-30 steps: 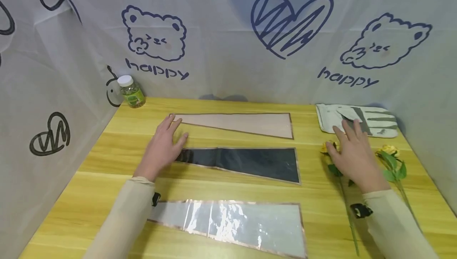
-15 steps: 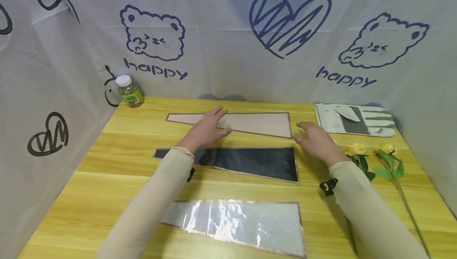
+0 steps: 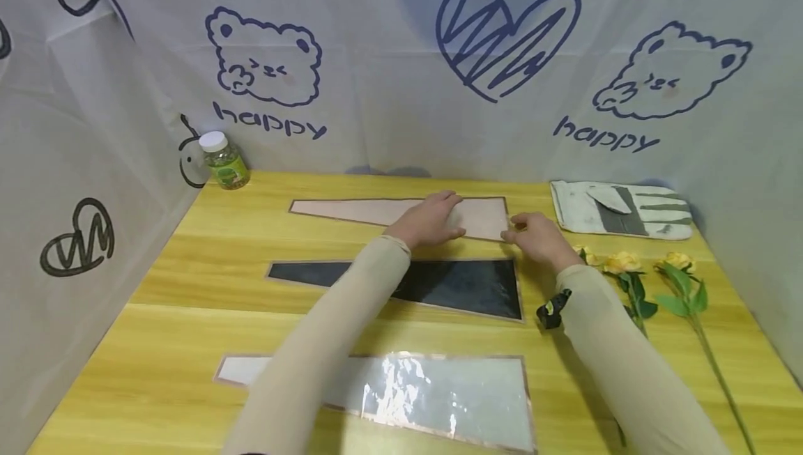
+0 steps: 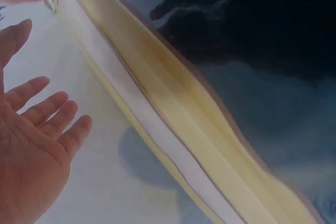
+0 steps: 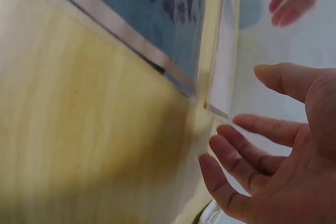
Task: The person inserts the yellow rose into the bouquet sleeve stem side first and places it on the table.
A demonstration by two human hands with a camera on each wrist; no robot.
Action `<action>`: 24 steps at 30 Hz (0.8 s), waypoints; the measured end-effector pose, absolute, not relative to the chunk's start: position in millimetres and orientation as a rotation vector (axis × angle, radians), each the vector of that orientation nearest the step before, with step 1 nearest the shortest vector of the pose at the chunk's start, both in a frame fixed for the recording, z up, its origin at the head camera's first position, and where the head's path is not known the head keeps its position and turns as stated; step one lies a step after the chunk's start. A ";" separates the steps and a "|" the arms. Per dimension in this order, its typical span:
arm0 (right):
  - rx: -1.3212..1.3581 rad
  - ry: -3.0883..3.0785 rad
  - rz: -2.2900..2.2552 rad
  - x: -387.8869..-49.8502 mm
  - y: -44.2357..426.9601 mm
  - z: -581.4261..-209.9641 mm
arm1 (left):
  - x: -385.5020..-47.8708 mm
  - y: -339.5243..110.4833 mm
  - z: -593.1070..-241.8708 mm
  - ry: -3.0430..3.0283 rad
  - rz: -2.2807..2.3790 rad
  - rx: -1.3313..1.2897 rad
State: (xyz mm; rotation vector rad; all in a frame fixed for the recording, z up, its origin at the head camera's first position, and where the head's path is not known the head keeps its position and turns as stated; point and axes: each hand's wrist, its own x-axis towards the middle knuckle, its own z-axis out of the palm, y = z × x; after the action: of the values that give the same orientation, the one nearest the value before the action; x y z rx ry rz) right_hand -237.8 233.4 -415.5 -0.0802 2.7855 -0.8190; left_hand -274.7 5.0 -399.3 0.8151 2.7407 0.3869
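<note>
A pale pink tapered strip with a dark brown border (image 3: 339,210) lies flat at the back of the table. My left hand (image 3: 433,220) hovers at or just over its wider part; contact cannot be told. In the left wrist view that hand (image 4: 37,140) has spread fingers and holds nothing. By the strip's right end is my right hand (image 3: 536,235). Its fingers are loosely bent with nothing between them in the right wrist view, fingertips (image 5: 223,132) near the strip's corner. A black tapered strip (image 3: 467,288) lies closer, partly under the left sleeve.
Nearest me lies a shiny whitish tapered sheet (image 3: 452,385), partly covered by the left sleeve. White and grey gloves (image 3: 617,210) rest at the back right, beside several yellow artificial roses (image 3: 622,263). A white-capped jar (image 3: 224,161) stands at the back left, against the printed cloth.
My left hand has moved rightward along the pink strip from its narrow end. My right hand has come left from the gloves and roses to the strip's right end.
</note>
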 end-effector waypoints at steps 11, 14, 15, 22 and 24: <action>0.030 2.722 -0.870 -251.1 233.6 -418.6 | -289.6 63.7 -419.5 2.686 0.264 0.840; 0.069 2.703 -0.912 -253.1 235.7 -419.8 | -290.0 73.9 -420.6 2.675 0.219 0.863; 0.091 2.696 -0.934 -253.5 236.1 -419.8 | -290.3 76.2 -420.7 2.672 0.215 0.863; 0.237 2.581 -1.118 -256.0 235.1 -419.3 | -292.5 79.9 -417.7 2.680 0.215 0.753; 0.273 2.553 -1.167 -256.5 235.2 -419.0 | -293.2 80.7 -417.8 2.681 0.212 0.750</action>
State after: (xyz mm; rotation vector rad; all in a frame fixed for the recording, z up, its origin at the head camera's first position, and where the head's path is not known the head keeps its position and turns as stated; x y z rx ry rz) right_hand -256.5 235.2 -419.0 0.2730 2.5527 -1.1671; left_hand -293.2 80.7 -417.8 0.7502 2.6808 0.2121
